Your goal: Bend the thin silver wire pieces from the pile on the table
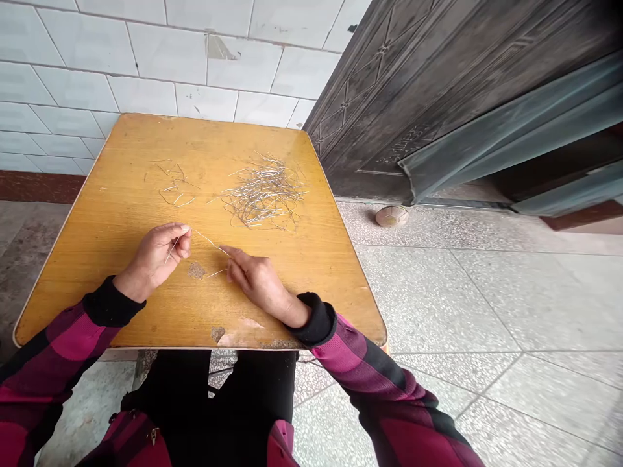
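Note:
A thin, pale piece of wire (207, 239) spans the gap between my two hands just above the table. My left hand (163, 251) pinches one end of it between thumb and fingertips, and a short tail slants down below those fingers. My right hand (256, 277) grips the other end, its index finger stretched along the wire, with another short end sticking out to the left under the fingers. Beyond my right hand lies a tangled pile of cut wires (265, 193). Several bent wires (176, 188) lie loosely scattered beyond my left hand.
The yellow wooden table (331, 279) has worn patches near its front edge. Behind it stands a white tiled wall (165, 55). To the right are a dark carved door (360, 130), a grey-green curtain (487, 143) and a ball (392, 216) on the speckled floor.

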A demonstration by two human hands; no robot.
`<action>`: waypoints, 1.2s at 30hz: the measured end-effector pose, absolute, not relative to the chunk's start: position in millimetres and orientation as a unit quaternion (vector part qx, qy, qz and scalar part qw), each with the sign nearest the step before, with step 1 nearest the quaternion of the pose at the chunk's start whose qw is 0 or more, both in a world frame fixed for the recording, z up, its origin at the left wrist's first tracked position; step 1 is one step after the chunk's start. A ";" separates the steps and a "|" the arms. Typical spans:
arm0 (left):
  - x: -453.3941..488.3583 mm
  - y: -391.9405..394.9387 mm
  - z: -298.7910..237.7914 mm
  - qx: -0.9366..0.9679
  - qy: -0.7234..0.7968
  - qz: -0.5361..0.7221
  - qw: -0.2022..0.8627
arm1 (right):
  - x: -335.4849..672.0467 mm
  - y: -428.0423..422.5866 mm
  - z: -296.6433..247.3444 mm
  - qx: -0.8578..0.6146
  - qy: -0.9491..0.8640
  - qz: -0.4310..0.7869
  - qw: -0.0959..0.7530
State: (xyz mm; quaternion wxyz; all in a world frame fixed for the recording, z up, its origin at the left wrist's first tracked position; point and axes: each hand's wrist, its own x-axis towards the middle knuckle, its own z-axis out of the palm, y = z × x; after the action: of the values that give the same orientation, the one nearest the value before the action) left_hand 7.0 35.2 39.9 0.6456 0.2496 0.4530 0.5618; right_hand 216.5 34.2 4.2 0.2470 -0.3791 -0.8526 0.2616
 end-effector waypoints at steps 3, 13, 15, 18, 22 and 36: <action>5.2 37.2 38.6 0.213 0.465 0.557 0.654 | 216.6 32.9 1.4 -0.375 -0.855 0.246 0.262; -4.8 42.3 38.8 0.109 0.420 0.492 0.755 | 219.3 29.8 -1.6 -0.325 -0.896 0.214 0.216; -7.1 42.4 38.0 0.108 0.410 0.482 0.767 | 219.5 28.9 1.0 -0.322 -0.900 0.205 0.209; -8.1 42.3 37.4 0.108 0.413 0.478 0.768 | 220.0 27.4 6.0 -0.318 -0.908 0.184 0.204; -6.1 42.2 36.8 0.102 0.418 0.467 0.772 | 220.6 25.7 8.9 -0.289 -0.927 0.159 0.182; 2.5 38.5 33.6 0.094 0.441 0.420 0.788 | 211.5 16.1 11.4 -0.180 -0.923 0.294 0.173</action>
State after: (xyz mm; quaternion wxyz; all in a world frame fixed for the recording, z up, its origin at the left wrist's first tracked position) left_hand 2.5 38.5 33.6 0.7877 0.0937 0.4411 0.4198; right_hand 211.5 16.1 11.4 0.1729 -0.1796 -0.9229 0.2935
